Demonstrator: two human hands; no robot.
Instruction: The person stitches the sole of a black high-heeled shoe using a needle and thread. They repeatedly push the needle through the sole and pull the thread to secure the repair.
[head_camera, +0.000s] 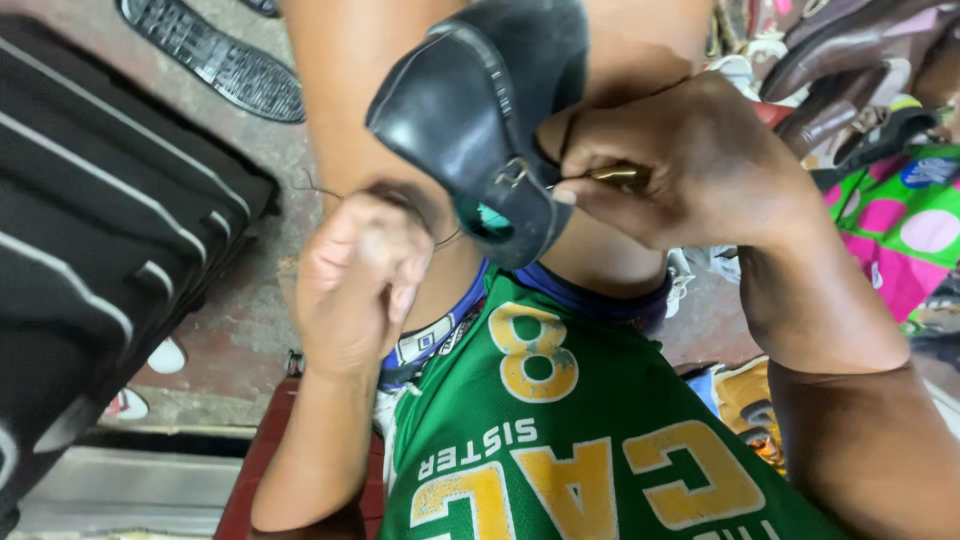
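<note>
- My right hand (700, 165) is pinching a small brass-coloured tool (618, 176), fingers closed tight on it, its tip pointing left at the shoe strap.
- The black leather shoe (470, 110) is resting between my knees at top centre, toe end pointing down toward me, near the middle of the view.
- The strap's metal buckle (512, 173) is sitting just left of the tool tip; I cannot tell whether the tip is touching the leather.
- My left hand (355, 280) is curling into a loose fist lower left of the shoe, fingers together on a thin dark thread (447, 238) that is running up toward the shoe.
- A bit more thread is trailing off to the left past my left hand.
- I am wearing a green jersey (560, 450) with yellow lettering, filling the near bottom centre.
- A black ribbed case (90, 220) is lying at the left.
- 1 black shoe sole (215, 58) is lying on the floor at far left, upside down.
- A pile of other shoes (850, 60) is showing at far right, with pink and green spotted cloth (900, 215) below it.
</note>
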